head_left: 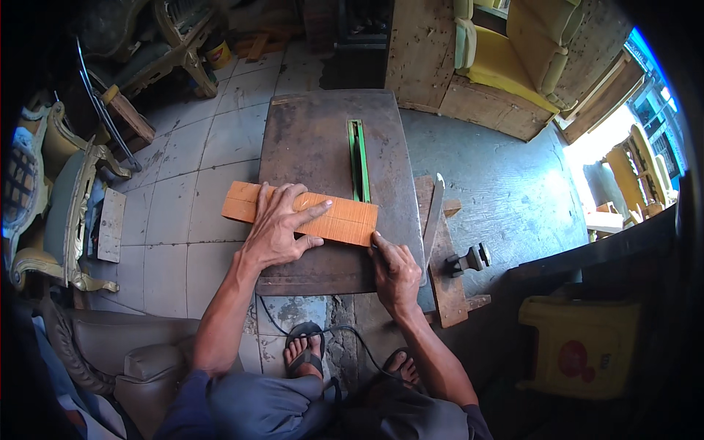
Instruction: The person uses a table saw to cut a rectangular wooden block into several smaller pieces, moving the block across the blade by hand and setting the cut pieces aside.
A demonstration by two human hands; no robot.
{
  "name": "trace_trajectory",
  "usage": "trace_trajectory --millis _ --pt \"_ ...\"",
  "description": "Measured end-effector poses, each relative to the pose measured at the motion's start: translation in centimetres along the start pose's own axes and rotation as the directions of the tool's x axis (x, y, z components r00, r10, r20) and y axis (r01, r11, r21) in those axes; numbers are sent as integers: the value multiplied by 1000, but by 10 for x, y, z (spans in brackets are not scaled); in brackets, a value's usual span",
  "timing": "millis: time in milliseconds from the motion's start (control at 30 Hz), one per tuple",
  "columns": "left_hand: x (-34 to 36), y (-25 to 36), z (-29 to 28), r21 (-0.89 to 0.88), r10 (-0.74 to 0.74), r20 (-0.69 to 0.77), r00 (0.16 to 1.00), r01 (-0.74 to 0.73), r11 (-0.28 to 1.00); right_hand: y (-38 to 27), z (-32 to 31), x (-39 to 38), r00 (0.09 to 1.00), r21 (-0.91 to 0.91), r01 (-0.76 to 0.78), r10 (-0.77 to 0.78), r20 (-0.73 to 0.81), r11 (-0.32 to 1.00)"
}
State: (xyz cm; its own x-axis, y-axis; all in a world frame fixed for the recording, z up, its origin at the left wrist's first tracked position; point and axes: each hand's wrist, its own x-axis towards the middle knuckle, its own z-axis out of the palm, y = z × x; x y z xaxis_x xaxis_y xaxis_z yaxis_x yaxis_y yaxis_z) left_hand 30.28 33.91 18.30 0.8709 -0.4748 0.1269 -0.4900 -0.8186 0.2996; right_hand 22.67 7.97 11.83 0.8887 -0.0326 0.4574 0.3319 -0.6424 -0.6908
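A rectangular orange-brown wooden block point(345, 218) lies at a slant across a worn metal saw table point(312, 139). My left hand point(275, 226) grips it from above, fingers over its top and thumb along the near edge. At the block's right near corner, the thumb and curled fingers of my right hand point(398, 273) press against it. Just beyond the block, a long narrow slot with a green frame point(364, 172) runs away from me; its near end meets the block's far edge. I cannot make out what sits inside the slot.
Right of the table stands a wooden piece with a dark clamp-like fitting point(469, 259). A yellow plastic container point(579, 345) is at the lower right. Ornate chair frames point(70, 205) line the left, and a yellow-cushioned seat point(506, 62) stands far right. A black cable point(352, 330) crosses near my feet.
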Motion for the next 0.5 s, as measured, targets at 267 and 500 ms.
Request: trace_trajectory --millis 267,500 --pt "-4 6 4 -24 -19 -22 1000 18 1000 1 -6 1 1000 19 -9 8 7 1000" --pt "-18 14 -3 12 -54 -22 998 55 998 50 -51 -33 804 514 -381 550 -226 768"
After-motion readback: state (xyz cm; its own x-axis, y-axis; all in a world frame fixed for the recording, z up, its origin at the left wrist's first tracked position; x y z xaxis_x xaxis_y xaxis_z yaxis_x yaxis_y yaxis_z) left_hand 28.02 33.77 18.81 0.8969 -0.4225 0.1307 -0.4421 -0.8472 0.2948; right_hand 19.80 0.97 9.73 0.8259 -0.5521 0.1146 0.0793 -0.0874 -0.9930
